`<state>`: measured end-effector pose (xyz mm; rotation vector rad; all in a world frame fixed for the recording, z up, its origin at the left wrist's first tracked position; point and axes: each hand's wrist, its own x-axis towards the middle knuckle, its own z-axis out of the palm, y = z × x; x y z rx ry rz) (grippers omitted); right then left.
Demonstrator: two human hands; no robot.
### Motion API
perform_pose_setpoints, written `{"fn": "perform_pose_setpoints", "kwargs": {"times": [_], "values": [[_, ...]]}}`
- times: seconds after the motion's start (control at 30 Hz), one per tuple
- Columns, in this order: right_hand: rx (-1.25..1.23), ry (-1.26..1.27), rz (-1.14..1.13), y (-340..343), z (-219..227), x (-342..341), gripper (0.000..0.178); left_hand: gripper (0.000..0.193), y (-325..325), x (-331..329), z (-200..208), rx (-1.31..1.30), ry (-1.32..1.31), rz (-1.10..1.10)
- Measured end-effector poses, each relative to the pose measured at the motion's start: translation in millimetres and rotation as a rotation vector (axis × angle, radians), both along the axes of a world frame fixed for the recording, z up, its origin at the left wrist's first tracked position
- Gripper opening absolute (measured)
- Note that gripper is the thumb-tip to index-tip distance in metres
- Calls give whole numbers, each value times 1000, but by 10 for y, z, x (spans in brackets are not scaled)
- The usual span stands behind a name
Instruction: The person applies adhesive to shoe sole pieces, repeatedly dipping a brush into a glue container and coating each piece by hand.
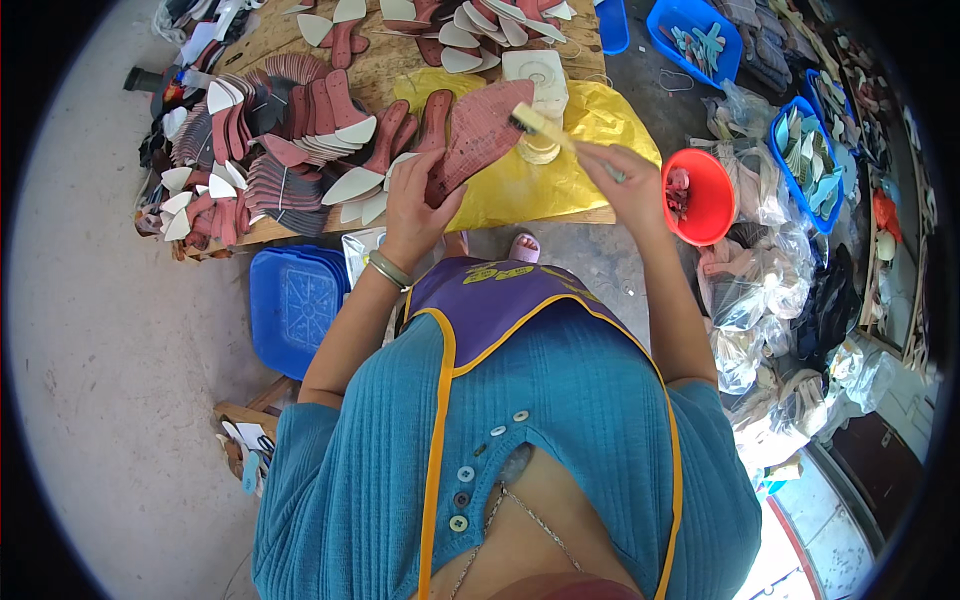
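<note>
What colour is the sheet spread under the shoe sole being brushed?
Yellow: the crinkled plastic sheet lies on the wooden table, clearest in the head view.

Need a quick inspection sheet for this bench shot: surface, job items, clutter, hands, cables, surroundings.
Surface: wooden bench, partly under a yellow sheet.
Job's things: reddish shoe sole; small brush at its tip.
Clutter: stacked soles on the bench's left side; white glue tub.
Grippers: left hand holds the sole; right hand holds the brush.
Cables: nothing seen.
Surroundings: red bowl, blue trays, plastic bags, blue stool.
</note>
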<state>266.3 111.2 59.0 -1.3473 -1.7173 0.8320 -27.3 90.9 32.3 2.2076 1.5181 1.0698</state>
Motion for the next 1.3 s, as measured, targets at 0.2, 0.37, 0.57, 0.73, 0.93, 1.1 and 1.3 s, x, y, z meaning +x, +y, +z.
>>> {"fn": "perform_pose_setpoints", "kwargs": {"times": [0.2, 0.37, 0.57, 0.73, 0.93, 1.1, 1.3], "values": [[78, 7, -131, 529, 6, 171, 19, 54, -73, -97, 128, -15, -43, -69], [210, -11, -22, 303, 240, -179, 20, 56, -69, -78, 91, 72, 108, -2], [252, -470, 19, 175, 325, -428, 19, 57, -135, -68, 103, 136, 227, 13], [161, -538, -182, 461, 244, -88, 18, 58, -111, -72, 60, 133, 194, 19], [269, -334, 47, 91, 552, -548, 15, 58, -100, -95, 59, 141, 220, -6], [188, -610, -101, 469, 385, -110, 15, 58, -93, -103, 64, 118, 174, -17], [321, -315, 35, 127, 659, -504, 18, 56, -34, -147, 80, 132, 166, -15]]}}
